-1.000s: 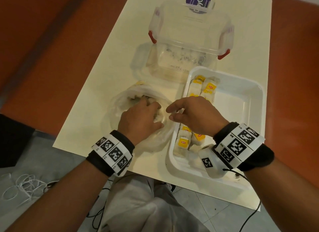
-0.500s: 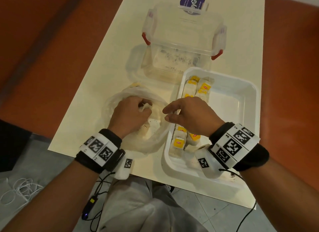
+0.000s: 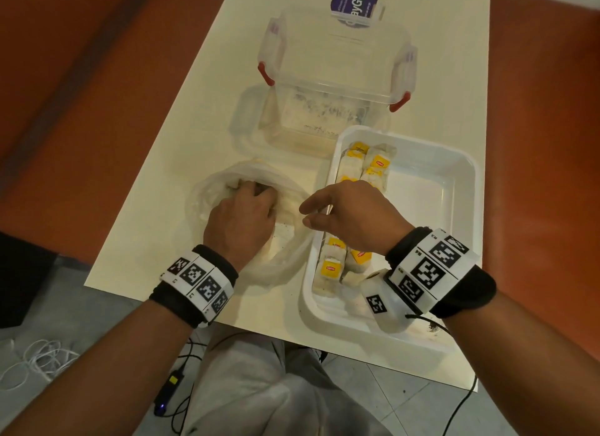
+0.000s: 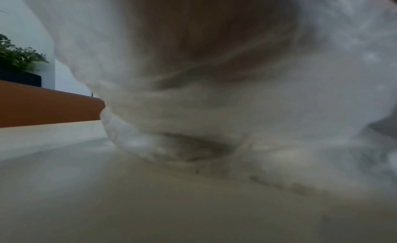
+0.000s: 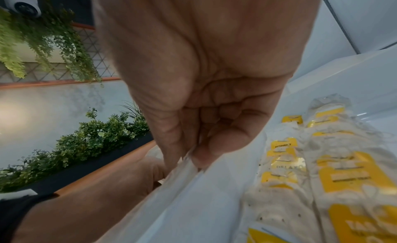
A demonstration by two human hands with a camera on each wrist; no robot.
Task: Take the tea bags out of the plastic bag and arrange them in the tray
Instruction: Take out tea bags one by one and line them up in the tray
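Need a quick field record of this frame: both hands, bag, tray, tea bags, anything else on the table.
left hand: reaching inside the plastic bag, fingers hidden; whether it holds anything cannot be told
right hand: above the tray's left side, thumb and forefinger pinching the plastic bag's edge
tray: white, on the table, right of the bag
tea bags: yellow-tagged, in two columns along the tray's left side; right part bare
clear container: lidded, red latches, behind bag and tray
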